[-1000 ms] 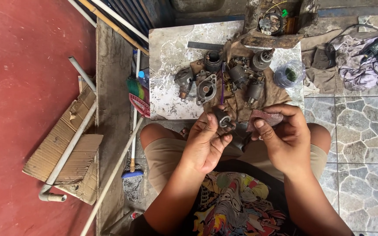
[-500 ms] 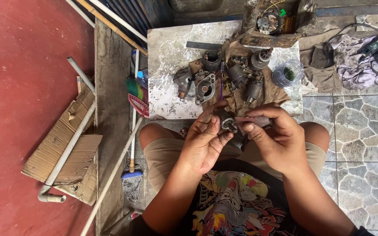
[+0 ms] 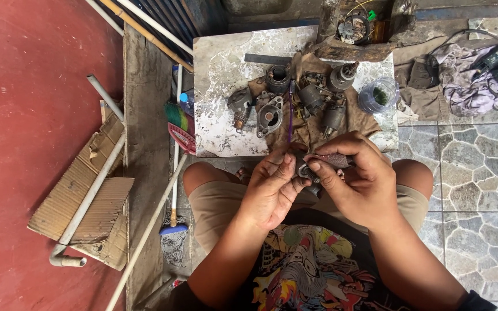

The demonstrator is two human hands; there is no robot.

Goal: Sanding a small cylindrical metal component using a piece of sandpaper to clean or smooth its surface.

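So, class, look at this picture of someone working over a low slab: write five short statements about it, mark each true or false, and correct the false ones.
1. Both hands meet on one small metal part. True.
2. The left hand rests flat on the slab. False: it is raised at the part.
3. Grey metal parts lie on a brown cloth on the slab. True.
4. The broom lies right of the right hand. False: it lies to the left.
5. The clear plastic container lies on the red floor. False: it sits at the slab's right edge.
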